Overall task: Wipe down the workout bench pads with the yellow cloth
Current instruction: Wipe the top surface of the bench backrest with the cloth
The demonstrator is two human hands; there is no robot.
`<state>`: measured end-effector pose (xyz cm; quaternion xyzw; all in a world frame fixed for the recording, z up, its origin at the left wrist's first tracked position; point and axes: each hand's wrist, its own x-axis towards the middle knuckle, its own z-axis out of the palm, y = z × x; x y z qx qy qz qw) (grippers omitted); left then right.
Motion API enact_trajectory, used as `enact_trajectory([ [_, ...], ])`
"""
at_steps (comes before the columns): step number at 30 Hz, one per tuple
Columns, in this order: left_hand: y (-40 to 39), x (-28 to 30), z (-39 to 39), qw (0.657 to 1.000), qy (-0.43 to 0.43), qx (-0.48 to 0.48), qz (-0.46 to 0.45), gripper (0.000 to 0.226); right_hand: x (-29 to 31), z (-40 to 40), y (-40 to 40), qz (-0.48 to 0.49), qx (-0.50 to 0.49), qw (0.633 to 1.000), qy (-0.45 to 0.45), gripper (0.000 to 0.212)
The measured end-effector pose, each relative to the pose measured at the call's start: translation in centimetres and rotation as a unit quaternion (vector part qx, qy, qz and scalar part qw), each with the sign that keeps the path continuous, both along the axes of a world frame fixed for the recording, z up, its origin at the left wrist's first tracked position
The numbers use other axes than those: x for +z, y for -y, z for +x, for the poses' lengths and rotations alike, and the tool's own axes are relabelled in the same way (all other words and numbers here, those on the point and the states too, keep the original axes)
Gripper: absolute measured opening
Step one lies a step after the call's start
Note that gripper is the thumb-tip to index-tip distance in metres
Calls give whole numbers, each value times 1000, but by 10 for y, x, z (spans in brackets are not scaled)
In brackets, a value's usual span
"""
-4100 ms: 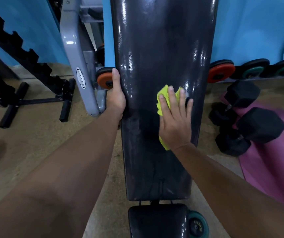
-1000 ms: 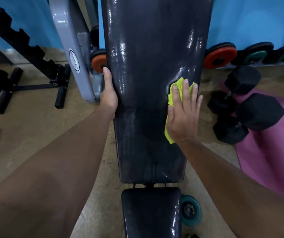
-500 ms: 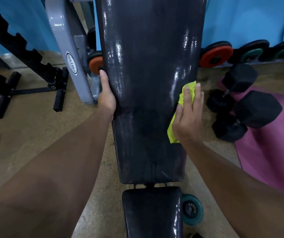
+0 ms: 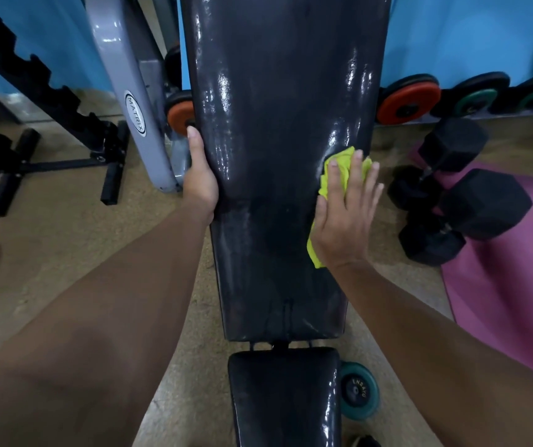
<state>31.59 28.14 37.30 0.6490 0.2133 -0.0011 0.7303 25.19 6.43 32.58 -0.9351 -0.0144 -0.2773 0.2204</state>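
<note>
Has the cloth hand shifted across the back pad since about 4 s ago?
Yes. The right hand with the yellow cloth went from mid back pad out to its right edge, toward the dumbbells.

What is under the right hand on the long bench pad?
The yellow cloth lies under the right hand, pressed against the right edge of the long back pad. Cloth shows past the fingers and near the wrist; its middle is covered.

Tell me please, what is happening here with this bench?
A person is wiping the long back pad of a workout bench. The right hand presses a yellow cloth flat against the pad's right edge. The left hand grips the left edge. The small seat pad lies nearer, untouched.
</note>
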Motion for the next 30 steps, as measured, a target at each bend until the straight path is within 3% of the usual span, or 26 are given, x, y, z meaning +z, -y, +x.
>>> enact_trajectory([
  [8, 0, 2, -3, 1000, -8, -13, 8, 80, -29, -27, -11, -126, 57, 990, -16, 56],
  [14, -10, -14, 5, 1000, -3, -8, 24, 110, -7, -7, -43, -69, 15, 997, 26, 52],
  [18, -18, -35, 20, 1000, 12, -14, 15, 114, -17, -16, -58, -123, 69, 990, 27, 54],
  [22, -15, -28, 14, 1000, 10, -10, -1, 133, -24, -24, -41, -149, 61, 987, 8, 57],
  [26, -14, -30, 14, 1000, 12, -21, -10, 129, -8, -12, -63, -82, 1, 996, 28, 52],
  [30, -18, -42, 19, 1000, 7, -18, -11, 124, -19, -24, -92, -120, 82, 989, 14, 60],
])
